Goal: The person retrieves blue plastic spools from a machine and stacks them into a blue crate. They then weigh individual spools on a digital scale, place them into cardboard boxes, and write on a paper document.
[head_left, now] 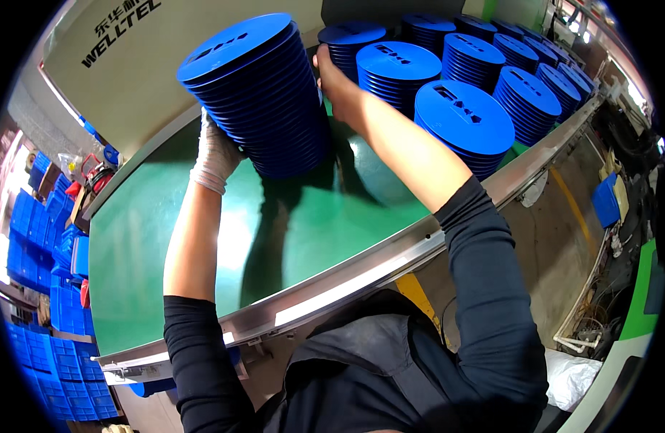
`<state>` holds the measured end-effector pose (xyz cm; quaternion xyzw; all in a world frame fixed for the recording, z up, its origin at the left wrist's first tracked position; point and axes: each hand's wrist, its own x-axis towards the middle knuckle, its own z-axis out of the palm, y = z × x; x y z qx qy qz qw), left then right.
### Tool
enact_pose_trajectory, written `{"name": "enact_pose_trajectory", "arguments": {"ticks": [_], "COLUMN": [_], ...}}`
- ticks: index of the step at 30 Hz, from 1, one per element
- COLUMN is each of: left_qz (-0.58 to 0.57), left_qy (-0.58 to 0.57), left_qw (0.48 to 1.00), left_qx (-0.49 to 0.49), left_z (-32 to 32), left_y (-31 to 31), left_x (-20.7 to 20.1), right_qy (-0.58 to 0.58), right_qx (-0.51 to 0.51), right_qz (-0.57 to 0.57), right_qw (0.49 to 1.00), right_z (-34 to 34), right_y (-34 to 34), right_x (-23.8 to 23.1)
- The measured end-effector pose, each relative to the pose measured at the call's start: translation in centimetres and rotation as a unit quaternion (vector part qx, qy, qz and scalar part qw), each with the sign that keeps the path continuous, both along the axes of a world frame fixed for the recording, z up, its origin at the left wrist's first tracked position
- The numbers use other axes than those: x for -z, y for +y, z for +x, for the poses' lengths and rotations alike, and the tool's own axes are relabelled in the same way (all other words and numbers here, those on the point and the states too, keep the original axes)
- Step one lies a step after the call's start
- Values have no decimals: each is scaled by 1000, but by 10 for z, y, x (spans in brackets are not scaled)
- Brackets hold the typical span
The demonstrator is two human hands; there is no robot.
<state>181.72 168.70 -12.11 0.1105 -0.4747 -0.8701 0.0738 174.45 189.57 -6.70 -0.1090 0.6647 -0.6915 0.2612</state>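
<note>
A tall, tilted stack of round blue plastic discs [275, 101] is between my two hands over the green belt surface. Its top disc has small dark cutouts. My left hand [218, 148], in a pale glove, is closed against the stack's lower left side, its fingers partly hidden behind the discs. On the opposite side, my right hand [336, 83] presses along the stack with the thumb pointing up; most of its other fingers are out of sight. Just beyond the right wrist stands another disc stack [399, 61], and a nearer one [466, 119] sits beside the right forearm.
Rows of similar blue stacks [527, 101] fill the right far part of the green conveyor belt [145, 245]. A metal rail [332, 289] edges its near side. A pale machine panel [181, 43] rises behind. Blue crates [65, 361] are piled at the left.
</note>
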Motion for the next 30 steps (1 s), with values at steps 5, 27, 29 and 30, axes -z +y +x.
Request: {"name": "enact_pose_trajectory", "arguments": {"ticks": [5,27,29,30], "left_qz": [-2,9,-10,-10], "left_qy": [-8,125,103,54], "left_qw": [1000,973,960,953], "left_qx": [13,-196,-262,-298], "left_z": [-8,178,242,280], "left_y": [10,-54,-39,-23], "left_x": [-3,-33,-64,-75], "right_qy": [-13,-42,-21,-39], "right_qx": [-57,-332,-374,-408], "right_qz": [-13,-189,-152,-144], "right_qw": [998,923,915,901], "right_z": [-19,114,152,173], "right_y": [8,-96,-111,-120], "right_x": [38,-4,-24,-19]}}
